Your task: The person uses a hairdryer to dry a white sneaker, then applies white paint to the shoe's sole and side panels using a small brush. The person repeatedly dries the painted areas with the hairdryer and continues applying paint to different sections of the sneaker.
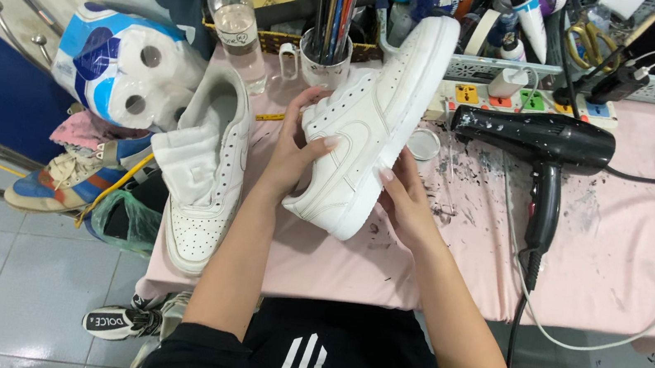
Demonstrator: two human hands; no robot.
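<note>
Both sneakers, the held sneaker (372, 123) and the second sneaker (208, 169), are looking plain white. The tablecloth (625, 270) is showing pink with black speckles, and the hair dryer (545, 144) is sitting there black, flecked white.

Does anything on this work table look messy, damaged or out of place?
Yes. The pink table cover is spattered with dark flecks and smears around the black hair dryer, which is speckled too. The white sneaker held in both hands looks clean, as does the second white sneaker lying beside it.
</note>
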